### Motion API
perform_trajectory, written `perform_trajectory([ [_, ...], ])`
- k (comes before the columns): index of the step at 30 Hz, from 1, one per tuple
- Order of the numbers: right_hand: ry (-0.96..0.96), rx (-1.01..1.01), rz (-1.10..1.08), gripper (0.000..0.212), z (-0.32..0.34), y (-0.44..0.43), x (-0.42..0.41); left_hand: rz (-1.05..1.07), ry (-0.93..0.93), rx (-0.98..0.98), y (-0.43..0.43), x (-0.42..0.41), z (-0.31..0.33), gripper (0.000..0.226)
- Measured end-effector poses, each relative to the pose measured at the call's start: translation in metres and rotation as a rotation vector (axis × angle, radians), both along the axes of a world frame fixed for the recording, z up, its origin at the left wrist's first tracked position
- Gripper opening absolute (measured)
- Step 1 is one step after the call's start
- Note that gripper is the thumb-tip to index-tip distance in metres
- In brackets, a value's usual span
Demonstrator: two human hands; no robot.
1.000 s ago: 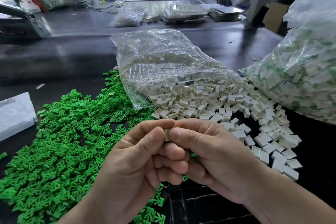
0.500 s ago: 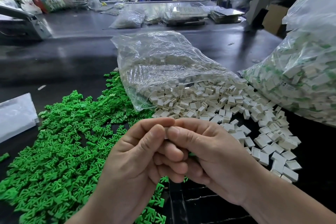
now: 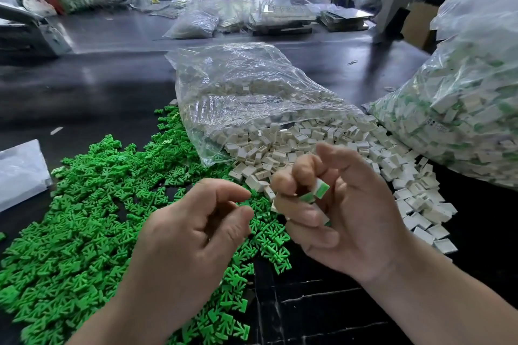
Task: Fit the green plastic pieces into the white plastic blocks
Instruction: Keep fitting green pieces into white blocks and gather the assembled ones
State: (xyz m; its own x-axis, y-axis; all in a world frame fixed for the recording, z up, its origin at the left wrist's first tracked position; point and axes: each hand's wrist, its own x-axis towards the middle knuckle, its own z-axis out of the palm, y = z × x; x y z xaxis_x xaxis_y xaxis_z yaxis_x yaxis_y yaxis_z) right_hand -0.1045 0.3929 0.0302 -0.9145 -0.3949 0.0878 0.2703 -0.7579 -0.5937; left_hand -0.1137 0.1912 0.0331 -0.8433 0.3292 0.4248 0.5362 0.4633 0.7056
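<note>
Between the curled fingers of the right hand [image 3: 353,218] only parts of the fitted blocks [image 3: 319,190] show: white faces with green ends. Fingers cover the rest and blur smears it, so their number cannot be told. That hand is raised palm-inward above the near edge of the loose white blocks [image 3: 308,143], its index and middle fingers bent over the held parts and the thumb lifted behind them. The left hand [image 3: 193,235] hovers apart from it, above the heap of green pieces [image 3: 84,218], with its back to the camera. Its fingers are loosely curled, a small gap lies between thumb and forefinger, and nothing is visible in its grasp. Both forearms are cut off by the bottom edge. The white blocks spill from the mouth of a clear bag [image 3: 246,87] lying on the dark table [image 3: 98,87]. How many remain inside is hard to judge through the crinkled film. A large bag [image 3: 471,98] of white-and-green parts is cropped at the right edge, and a pale sheet [image 3: 19,171] at the left.
</note>
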Motion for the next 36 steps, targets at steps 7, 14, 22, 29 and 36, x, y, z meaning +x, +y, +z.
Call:
perform_trajectory([
  [7, 0.073, 1.096, -0.468, 0.01, 0.016, 0.027, 0.003, 0.123, 0.123, -0.598, -0.009, -0.016, -0.009, 0.065],
  [14, 0.45, 2.269, -0.211, 0.049, 0.0, 0.001, 0.002, 0.111, 0.204, -0.819, -0.003, -0.015, -0.016, 0.055],
  [22, 0.599, 2.271, -0.338, 0.016, -0.007, -0.005, -0.004, 0.029, 0.199, -0.677, 0.002, -0.016, -0.016, 0.012],
  [29, 0.608, 2.137, -0.493, 0.016, -0.011, -0.001, -0.004, 0.09, 0.073, -0.457, -0.002, -0.019, -0.017, 0.024],
  [36, 0.387, 1.705, -0.478, 0.021, -0.004, -0.003, 0.0, 0.036, 0.049, -0.345, 0.001, -0.015, -0.017, 0.04],
])
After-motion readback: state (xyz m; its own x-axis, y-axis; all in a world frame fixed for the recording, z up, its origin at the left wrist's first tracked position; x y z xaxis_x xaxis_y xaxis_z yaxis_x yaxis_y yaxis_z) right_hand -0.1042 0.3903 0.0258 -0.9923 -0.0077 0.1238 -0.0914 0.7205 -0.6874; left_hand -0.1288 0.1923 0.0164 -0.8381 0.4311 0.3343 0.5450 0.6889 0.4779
